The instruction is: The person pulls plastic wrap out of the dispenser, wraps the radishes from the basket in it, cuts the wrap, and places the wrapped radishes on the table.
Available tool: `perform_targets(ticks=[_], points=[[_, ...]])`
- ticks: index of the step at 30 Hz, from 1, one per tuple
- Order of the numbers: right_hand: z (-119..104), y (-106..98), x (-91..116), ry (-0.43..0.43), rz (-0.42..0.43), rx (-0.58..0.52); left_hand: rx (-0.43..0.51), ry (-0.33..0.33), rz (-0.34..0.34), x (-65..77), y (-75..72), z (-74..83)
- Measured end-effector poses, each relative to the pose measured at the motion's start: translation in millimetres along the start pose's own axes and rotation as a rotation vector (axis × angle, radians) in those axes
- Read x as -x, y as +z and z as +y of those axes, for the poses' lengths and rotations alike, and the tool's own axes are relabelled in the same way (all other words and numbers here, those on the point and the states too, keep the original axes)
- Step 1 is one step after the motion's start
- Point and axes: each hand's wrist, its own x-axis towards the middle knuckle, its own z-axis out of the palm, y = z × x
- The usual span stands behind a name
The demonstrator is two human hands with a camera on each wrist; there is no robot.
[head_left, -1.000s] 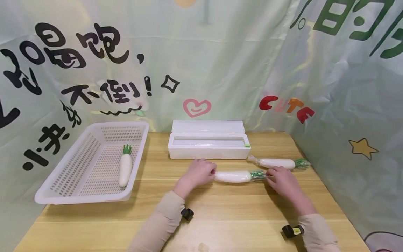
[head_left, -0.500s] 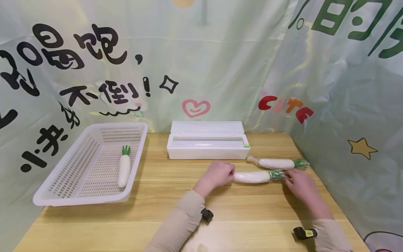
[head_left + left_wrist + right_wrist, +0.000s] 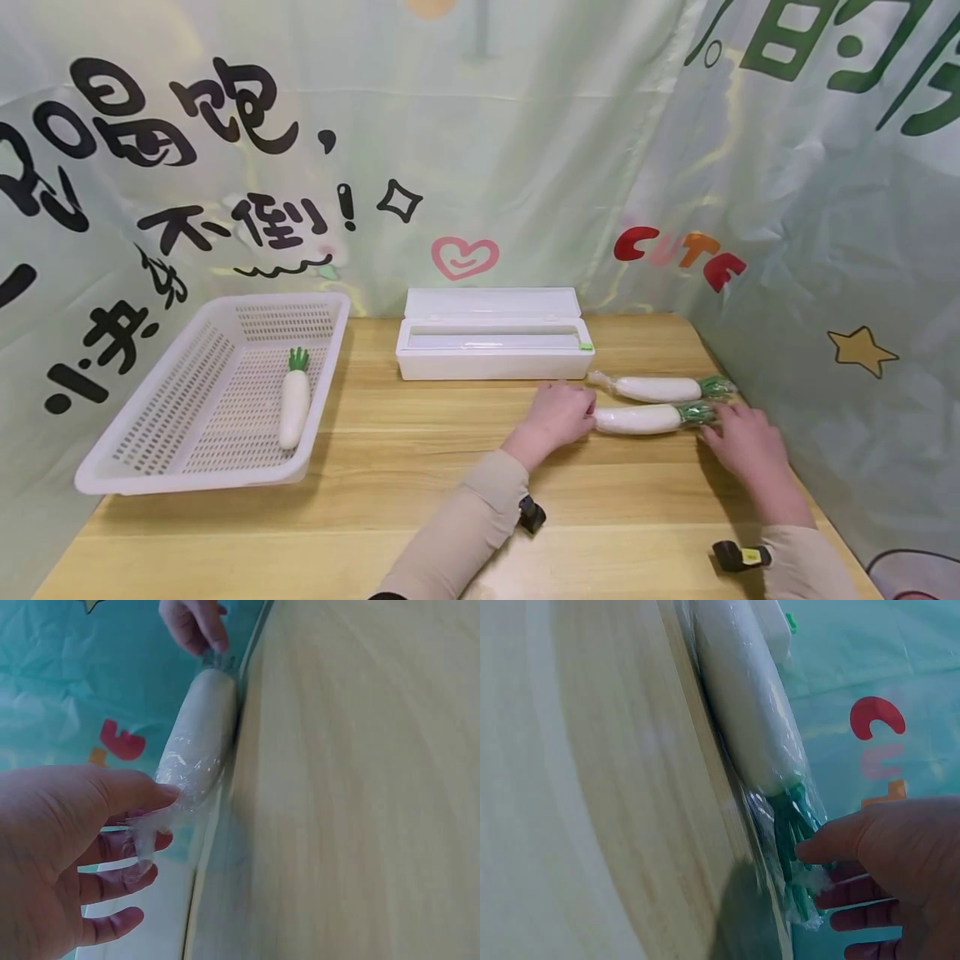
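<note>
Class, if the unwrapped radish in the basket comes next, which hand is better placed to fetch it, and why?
Probably the left hand, once free: it is nearer the basket and the unwrapped radish. The right hand is farther off, at the leafy end of the front wrapped radish.

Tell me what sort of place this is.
Likely a small staged table set-up, perhaps for filming: a printed backdrop hangs behind a wooden table, which bears a white perforated basket and wrapped white radishes.
</note>
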Motion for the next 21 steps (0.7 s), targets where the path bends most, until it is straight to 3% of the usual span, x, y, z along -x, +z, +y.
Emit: perform_targets(ticks=[8, 21], points=[[9.6, 1.9, 1.6, 0.103, -0.004, -0.013, -0.056, -0.027, 0.058, -13.8, 5.6, 21.6], [14.1, -0.4, -5.4, 0.173, -0.011, -0.022, -0.067, -0.048, 0.101, -26.4, 11.6, 32.8]])
